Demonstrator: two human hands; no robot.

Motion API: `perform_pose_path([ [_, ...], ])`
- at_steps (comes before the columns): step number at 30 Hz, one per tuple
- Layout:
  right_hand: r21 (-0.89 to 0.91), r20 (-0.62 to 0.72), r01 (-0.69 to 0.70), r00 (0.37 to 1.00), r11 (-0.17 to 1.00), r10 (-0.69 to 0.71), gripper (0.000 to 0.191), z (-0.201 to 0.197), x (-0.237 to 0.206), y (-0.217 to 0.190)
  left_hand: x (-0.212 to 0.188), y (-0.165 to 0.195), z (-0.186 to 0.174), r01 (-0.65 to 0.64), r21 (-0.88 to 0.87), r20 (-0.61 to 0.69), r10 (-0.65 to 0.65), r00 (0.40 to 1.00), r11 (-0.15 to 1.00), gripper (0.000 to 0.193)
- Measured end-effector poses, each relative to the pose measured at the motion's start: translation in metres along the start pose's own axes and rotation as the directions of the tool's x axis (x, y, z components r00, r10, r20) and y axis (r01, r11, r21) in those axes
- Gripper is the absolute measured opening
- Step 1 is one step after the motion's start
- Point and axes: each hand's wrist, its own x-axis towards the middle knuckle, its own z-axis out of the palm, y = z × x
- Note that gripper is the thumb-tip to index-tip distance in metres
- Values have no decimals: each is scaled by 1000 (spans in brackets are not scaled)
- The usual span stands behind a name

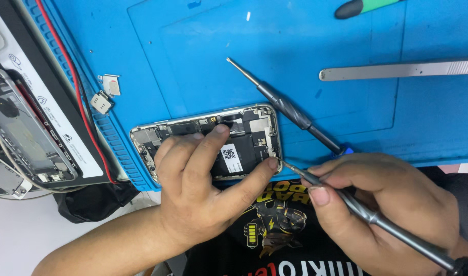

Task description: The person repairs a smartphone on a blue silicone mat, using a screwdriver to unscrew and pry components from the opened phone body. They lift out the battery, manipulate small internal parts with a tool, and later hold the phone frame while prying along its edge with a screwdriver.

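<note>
Head view: left hand (200, 191) grip clamps opened phone (244, 140); right hand (392, 197) grip pinches screwdriver (369, 217)

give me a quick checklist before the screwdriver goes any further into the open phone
1. Phone held steady: ok. The left hand presses on the open phone, fingers on top and thumb at its corner.
2. Screwdriver gripped: ok. The right hand pinches the screwdriver.
3. Tip seated on a screw: cannot tell; the tip sits at the phone's lower right corner, too small to see.
4. Phone fully on the blue mat: not ok; it lies at the mat's near edge.
5. Loose small parts out of the way: ok, off to the left.
6. Spare screwdriver clear: ok.
</note>
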Motion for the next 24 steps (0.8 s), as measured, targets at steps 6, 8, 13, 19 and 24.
perform_pose_path([
  [6,-64,-9,-11,1000,998,11,22,-2,-4,3,-1,2,0,9,32,23,-9,1000,999,26],
  [8,-102,17,4,1000,995,-2,21,-4,-7,5,-1,2,0,11,40,33,-12,999,999,27],
  [13,13,2,101,995,995,-101,19,-11,-9,9,-1,3,0,7,38,48,-8,999,999,29],
  [19,-47,135,-22,990,999,29,18,-19,-3,20,-1,3,0,-21,34,48,19,999,999,30],
  [24,112,95,135,985,984,-146,19,-23,-4,24,0,-3,2,-67,-18,-11,67,998,998,28],
])
